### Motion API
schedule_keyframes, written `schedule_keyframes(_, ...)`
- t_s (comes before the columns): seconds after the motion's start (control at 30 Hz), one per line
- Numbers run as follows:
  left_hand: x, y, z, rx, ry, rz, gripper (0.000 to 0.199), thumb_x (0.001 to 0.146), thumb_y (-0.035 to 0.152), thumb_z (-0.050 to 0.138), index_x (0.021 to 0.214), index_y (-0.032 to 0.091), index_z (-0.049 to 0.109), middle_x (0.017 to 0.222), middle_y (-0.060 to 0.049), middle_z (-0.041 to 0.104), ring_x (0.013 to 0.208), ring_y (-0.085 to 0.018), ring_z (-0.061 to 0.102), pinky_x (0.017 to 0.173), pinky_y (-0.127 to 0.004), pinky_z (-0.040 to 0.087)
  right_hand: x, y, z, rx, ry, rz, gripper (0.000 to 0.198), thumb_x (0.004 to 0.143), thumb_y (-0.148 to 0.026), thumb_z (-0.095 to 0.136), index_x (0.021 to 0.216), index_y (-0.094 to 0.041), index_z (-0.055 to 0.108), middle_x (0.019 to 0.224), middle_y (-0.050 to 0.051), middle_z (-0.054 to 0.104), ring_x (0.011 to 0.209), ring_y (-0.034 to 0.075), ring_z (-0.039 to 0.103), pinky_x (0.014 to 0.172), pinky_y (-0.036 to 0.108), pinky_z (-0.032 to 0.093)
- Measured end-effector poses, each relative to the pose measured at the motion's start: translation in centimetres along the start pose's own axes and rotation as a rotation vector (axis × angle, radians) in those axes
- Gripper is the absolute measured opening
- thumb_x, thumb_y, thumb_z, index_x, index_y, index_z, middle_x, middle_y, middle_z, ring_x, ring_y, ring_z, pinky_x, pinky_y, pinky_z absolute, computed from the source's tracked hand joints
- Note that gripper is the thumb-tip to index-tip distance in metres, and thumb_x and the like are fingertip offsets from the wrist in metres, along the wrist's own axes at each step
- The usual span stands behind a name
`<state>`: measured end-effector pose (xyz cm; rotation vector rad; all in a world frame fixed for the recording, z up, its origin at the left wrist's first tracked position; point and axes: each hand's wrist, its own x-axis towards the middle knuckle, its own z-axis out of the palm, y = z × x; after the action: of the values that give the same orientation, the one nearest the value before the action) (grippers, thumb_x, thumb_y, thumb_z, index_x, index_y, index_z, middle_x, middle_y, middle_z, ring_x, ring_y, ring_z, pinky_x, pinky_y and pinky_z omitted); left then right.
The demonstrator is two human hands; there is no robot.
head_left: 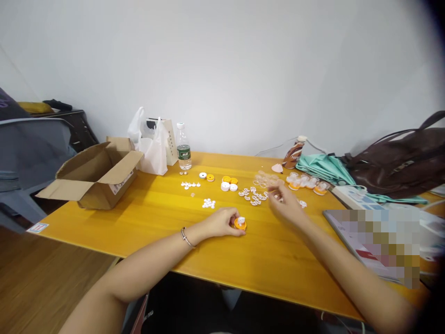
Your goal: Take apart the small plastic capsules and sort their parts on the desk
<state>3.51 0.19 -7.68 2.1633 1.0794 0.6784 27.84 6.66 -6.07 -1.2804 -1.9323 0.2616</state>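
My left hand (224,222) rests on the table, its thumb and fingers closed around a small orange round piece with a white part on top (240,223). My right hand (285,204) is slightly blurred, its fingers bent together beside the clear plastic rings (262,178). Whatever may be between those fingertips is too small to make out. Just left of that hand lie several small white fan-shaped pieces (255,196). Beyond my left hand are white discs (225,186) and orange discs (226,179), with small white caps (208,203) further left.
An open cardboard box (104,178) stands at the left, near a white plastic bag (155,155) and a water bottle (184,148). Several orange-and-clear assembled pieces (306,182) line the right side, by a brown bottle (295,153), green cloth (323,169) and laptop-like slab (368,246).
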Motion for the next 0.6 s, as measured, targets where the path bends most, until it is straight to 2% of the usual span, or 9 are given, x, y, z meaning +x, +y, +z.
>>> schedule_keyframes(0.07, 0.0, 0.0, 0.0, -0.015, 0.002, 0.005, 0.036, 0.063, 0.042, 0.067, 0.082, 0.015, 0.053, 0.067, 0.004, 0.05, 0.057, -0.007, 0.043, 0.05, -0.018, 0.031, -2.6, -2.6, 1.0, 0.063, -0.182, -0.116, 0.02, 0.081, -0.031, 0.046, 0.094, -0.019, 0.053, 0.091, 0.006, 0.062, 0.082, 0.018, 0.058, 0.074, 0.033, 0.048)
schedule_keyframes(0.17, 0.0, 0.1, -0.1, -0.045, -0.017, 0.009, 0.034, 0.065, 0.041, 0.066, 0.082, 0.015, 0.054, 0.065, 0.004, 0.048, 0.056, -0.007, 0.041, 0.05, -0.018, 0.03, -5.4, -4.8, 2.4, 0.074, -0.298, -0.179, 0.027, 0.079, -0.031, 0.051, 0.102, -0.018, 0.054, 0.102, 0.008, 0.062, 0.094, 0.02, 0.058, 0.085, 0.038, 0.046)
schedule_keyframes(0.27, 0.0, 0.1, -0.1, -0.036, -0.032, 0.03, 0.032, 0.067, 0.039, 0.065, 0.085, 0.015, 0.055, 0.066, 0.004, 0.049, 0.058, -0.007, 0.041, 0.052, -0.018, 0.032, -6.5, -5.4, 3.1, 0.064, -0.315, -0.199, 0.034, 0.078, -0.03, 0.053, 0.11, -0.02, 0.053, 0.112, 0.009, 0.06, 0.102, 0.022, 0.057, 0.089, 0.041, 0.044)
schedule_keyframes(0.43, -0.1, -0.1, -0.3, -0.013, -0.027, 0.071, 0.032, 0.07, 0.037, 0.063, 0.093, 0.016, 0.056, 0.071, 0.002, 0.05, 0.061, -0.008, 0.043, 0.056, -0.019, 0.034, -6.6, -5.7, 3.1, 0.041, -0.322, -0.296, 0.036, 0.078, -0.027, 0.053, 0.114, -0.021, 0.053, 0.116, 0.008, 0.058, 0.106, 0.021, 0.055, 0.093, 0.041, 0.041)
schedule_keyframes(0.6, -0.3, 0.0, -0.8, -0.06, -0.053, 0.043, 0.045, 0.065, 0.042, 0.068, 0.1, 0.016, 0.053, 0.075, 0.001, 0.051, 0.065, -0.01, 0.046, 0.059, -0.02, 0.037, -6.5, -6.3, 2.8, 0.071, -0.331, -0.285, 0.03, 0.081, -0.03, 0.051, 0.111, -0.023, 0.055, 0.113, 0.007, 0.06, 0.104, 0.021, 0.055, 0.092, 0.04, 0.042)
